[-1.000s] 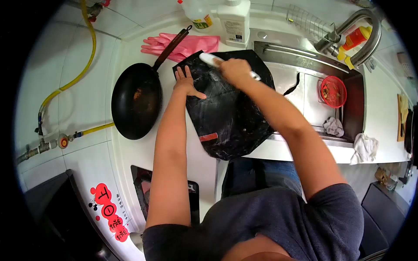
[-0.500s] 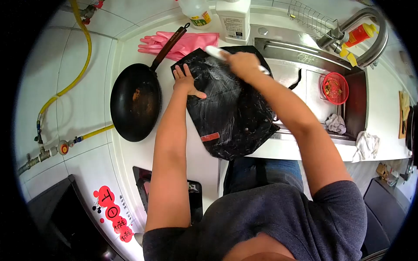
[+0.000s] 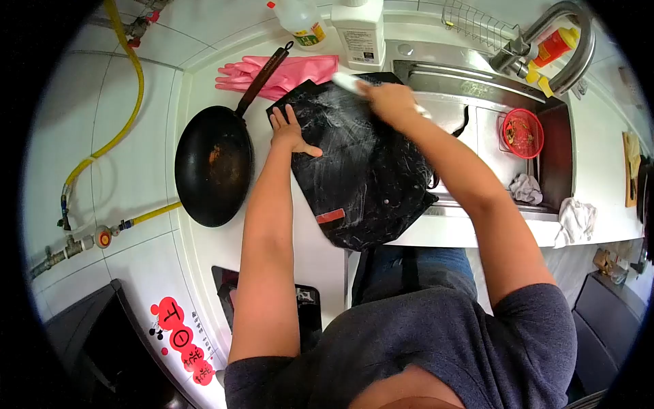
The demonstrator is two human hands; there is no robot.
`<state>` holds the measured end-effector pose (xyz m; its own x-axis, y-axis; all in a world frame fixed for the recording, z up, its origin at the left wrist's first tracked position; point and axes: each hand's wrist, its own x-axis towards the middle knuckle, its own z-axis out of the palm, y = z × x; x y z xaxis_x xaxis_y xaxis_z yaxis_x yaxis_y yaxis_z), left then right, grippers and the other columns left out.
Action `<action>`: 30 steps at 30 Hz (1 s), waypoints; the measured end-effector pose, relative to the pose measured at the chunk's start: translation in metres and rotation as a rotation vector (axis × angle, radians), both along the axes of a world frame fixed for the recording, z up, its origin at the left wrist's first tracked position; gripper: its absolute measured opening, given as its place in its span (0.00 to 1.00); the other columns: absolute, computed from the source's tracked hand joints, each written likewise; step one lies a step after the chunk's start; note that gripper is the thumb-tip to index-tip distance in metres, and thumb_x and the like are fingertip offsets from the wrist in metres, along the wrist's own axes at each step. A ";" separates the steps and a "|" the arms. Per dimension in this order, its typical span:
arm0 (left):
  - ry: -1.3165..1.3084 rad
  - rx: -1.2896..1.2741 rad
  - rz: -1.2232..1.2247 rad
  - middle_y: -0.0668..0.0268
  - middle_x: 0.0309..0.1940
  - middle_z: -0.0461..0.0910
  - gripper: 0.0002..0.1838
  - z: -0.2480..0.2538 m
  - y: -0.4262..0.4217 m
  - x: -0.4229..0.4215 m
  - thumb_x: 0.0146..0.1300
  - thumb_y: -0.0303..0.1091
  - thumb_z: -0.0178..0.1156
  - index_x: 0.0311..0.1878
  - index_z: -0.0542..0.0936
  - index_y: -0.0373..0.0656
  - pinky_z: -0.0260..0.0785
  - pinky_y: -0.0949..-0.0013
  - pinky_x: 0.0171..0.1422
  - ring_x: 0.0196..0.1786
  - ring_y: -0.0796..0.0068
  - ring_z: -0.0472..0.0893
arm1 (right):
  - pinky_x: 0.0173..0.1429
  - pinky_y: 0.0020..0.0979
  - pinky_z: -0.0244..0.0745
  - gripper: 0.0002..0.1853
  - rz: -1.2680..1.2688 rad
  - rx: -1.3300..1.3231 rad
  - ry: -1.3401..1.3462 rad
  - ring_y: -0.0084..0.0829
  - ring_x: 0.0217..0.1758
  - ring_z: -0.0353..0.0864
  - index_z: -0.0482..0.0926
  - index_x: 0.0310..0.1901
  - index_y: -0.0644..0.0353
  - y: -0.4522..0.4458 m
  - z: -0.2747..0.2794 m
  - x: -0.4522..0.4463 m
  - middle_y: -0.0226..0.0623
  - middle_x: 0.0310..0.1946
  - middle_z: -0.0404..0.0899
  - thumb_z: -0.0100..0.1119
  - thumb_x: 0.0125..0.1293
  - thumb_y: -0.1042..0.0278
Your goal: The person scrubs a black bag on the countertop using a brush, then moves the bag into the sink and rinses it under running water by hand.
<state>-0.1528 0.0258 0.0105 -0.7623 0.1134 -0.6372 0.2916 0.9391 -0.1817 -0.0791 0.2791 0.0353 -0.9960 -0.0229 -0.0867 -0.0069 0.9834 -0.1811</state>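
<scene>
A black apron-like cloth with straps and a red label lies spread on the counter, its right side reaching over the sink edge. Whitish streaks like suds mark its surface. My left hand presses flat on the upper left part of the cloth, fingers spread. Closed around a white brush, my right hand is over the top of the cloth. The brush's pale ends stick out on both sides of the hand; its bristles are hidden.
Left of the cloth lies a black frying pan; pink rubber gloves are behind it. A white bottle and a clear bottle stand at the back. Right, the sink holds a red basket and a grey rag.
My right hand and the brush have shifted slightly to the right over the cloth. My left hand stays pressed in place. The whole view has tilted a little.
</scene>
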 end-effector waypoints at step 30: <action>0.524 0.285 0.066 0.56 0.72 0.53 0.42 0.010 -0.012 0.094 0.57 0.53 0.61 0.67 0.61 0.34 0.39 0.57 0.77 0.75 0.59 0.49 | 0.34 0.44 0.78 0.28 -0.161 0.016 -0.071 0.43 0.31 0.84 0.63 0.66 0.30 0.023 0.006 0.070 0.43 0.31 0.83 0.48 0.64 0.67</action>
